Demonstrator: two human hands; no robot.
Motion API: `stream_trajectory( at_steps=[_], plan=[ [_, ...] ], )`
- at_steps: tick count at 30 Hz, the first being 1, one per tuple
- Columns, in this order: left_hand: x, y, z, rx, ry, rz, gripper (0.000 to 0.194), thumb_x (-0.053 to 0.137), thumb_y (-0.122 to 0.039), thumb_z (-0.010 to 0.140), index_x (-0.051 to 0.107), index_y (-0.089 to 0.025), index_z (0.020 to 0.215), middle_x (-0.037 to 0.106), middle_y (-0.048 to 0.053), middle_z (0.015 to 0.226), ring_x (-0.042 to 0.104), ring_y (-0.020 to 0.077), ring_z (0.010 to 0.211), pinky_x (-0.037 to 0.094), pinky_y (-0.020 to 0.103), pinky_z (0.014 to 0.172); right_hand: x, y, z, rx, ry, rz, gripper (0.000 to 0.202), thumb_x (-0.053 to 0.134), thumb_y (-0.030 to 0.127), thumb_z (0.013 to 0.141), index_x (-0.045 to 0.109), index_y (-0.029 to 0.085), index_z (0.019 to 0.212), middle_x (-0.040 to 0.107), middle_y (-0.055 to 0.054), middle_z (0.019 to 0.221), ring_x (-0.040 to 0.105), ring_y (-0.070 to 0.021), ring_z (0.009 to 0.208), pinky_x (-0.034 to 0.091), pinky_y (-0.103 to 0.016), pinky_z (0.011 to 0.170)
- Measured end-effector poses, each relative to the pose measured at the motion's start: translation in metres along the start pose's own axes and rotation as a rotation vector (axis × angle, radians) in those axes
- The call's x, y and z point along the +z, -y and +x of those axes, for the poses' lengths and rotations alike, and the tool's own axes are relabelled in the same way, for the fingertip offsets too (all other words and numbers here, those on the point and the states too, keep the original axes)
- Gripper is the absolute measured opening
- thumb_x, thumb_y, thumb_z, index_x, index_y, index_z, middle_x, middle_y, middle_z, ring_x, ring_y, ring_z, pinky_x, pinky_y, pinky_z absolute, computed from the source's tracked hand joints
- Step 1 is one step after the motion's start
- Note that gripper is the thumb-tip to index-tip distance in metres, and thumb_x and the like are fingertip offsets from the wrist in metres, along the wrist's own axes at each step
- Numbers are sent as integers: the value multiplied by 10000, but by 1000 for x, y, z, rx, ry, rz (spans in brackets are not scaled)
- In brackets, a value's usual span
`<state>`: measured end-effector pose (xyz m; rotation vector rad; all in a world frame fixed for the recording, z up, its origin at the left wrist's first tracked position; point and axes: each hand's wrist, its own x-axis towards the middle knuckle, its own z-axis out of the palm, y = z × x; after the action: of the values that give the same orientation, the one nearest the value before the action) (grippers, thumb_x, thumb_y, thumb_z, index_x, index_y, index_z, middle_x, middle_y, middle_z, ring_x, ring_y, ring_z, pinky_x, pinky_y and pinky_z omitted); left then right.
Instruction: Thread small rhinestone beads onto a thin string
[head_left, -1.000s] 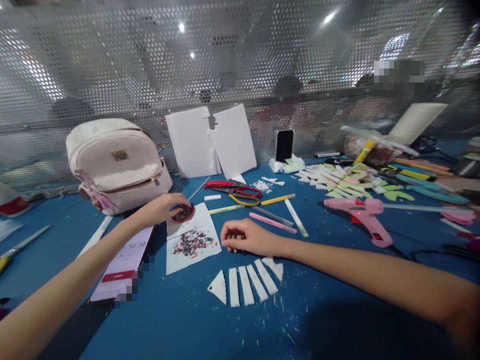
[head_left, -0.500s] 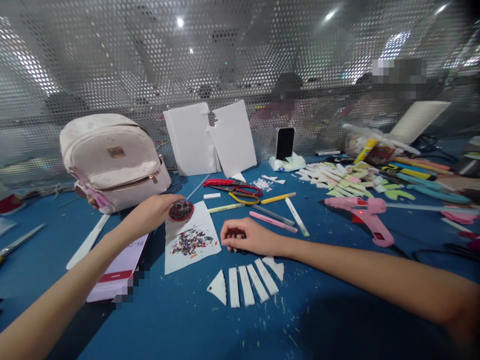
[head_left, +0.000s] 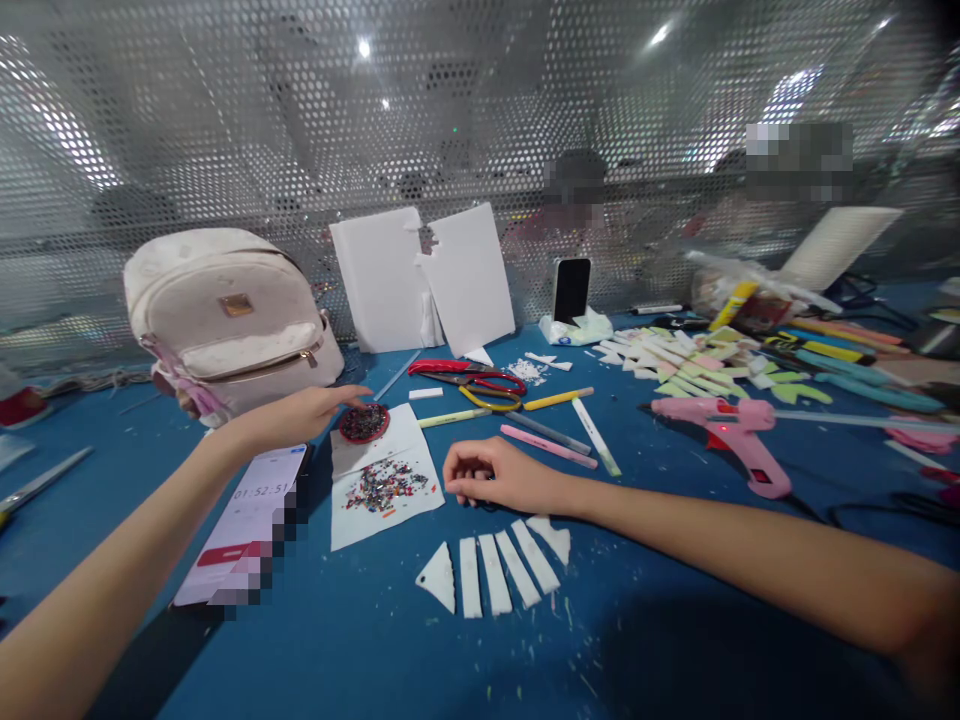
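Note:
My left hand (head_left: 319, 412) reaches over a small red dish (head_left: 365, 436) filled with dark and coloured beads. Its fingers are stretched out, the tips at the dish's left rim. The dish stands on the upper part of a white sheet of paper (head_left: 345, 530), and a loose spread of mixed beads (head_left: 390, 487) lies below it. To the right of the sheet, my right hand (head_left: 495, 472) rests on the table with its fingers curled closed; whatever is in them, if anything, is hidden. Just below lie white foam pieces (head_left: 495, 572) in a fish-skeleton row, with a holed triangle at the left.
Left are a phone (head_left: 259, 500) and a white backpack (head_left: 232, 320). Behind the sheet lie red-handled scissors (head_left: 450, 372) and several markers (head_left: 551, 445). A pink glue gun (head_left: 724, 425) is right, below foam scraps (head_left: 697, 355). White boards (head_left: 469, 280) lean at the back.
My left hand has shifted back a little and its fingers have straightened over the dish's rim. The phone's screen shows more now. The right hand has stayed in place.

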<state>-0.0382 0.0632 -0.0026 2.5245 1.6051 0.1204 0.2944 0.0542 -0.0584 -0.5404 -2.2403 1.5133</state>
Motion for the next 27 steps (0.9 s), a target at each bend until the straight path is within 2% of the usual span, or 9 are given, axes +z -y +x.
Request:
stream_trajectory(
  at_steps=[3,7,10,14,19,27],
  plan=[
    [-3,2,2,2,25,-27,581,384,-96,833,533,-218,1382,743,44,1203,694,214,1089,527,306,910,0,-2,0,-5,0,4,105,639,272,901,622,168,902,649,-8,739,609,-115,662,469,-226,625],
    [-8,1,8,-2,-49,-25,479,380,-176,909,532,-177,1363,744,84,1174,686,235,1068,500,353,928,0,-3,0,-6,1,7,120,636,282,904,619,164,907,649,-6,737,603,-111,653,470,-224,621],
    [-4,-2,13,1,-106,-16,437,376,-196,927,552,-172,1326,755,85,1129,688,244,1032,491,365,910,-1,-3,0,-10,-1,12,124,638,288,904,622,165,910,646,-5,738,608,-113,663,473,-227,629],
    [6,-3,16,19,-126,-24,425,408,-178,895,579,-205,1283,773,49,1056,700,239,971,502,347,870,-1,-4,0,5,2,16,132,638,298,907,625,168,917,646,-7,743,612,-117,670,475,-231,633],
    [13,4,16,36,-120,-60,498,404,-104,823,578,-202,1279,776,46,1040,709,213,955,516,333,873,-1,-3,0,9,-4,13,132,642,295,905,623,164,912,647,-11,744,615,-118,673,478,-227,632],
    [19,1,20,50,-135,-78,455,460,-131,823,605,-215,1246,777,44,1025,708,225,974,521,340,873,0,0,1,42,-10,-1,133,642,292,899,617,161,896,657,-12,731,608,-119,649,458,-219,603]
  ],
)
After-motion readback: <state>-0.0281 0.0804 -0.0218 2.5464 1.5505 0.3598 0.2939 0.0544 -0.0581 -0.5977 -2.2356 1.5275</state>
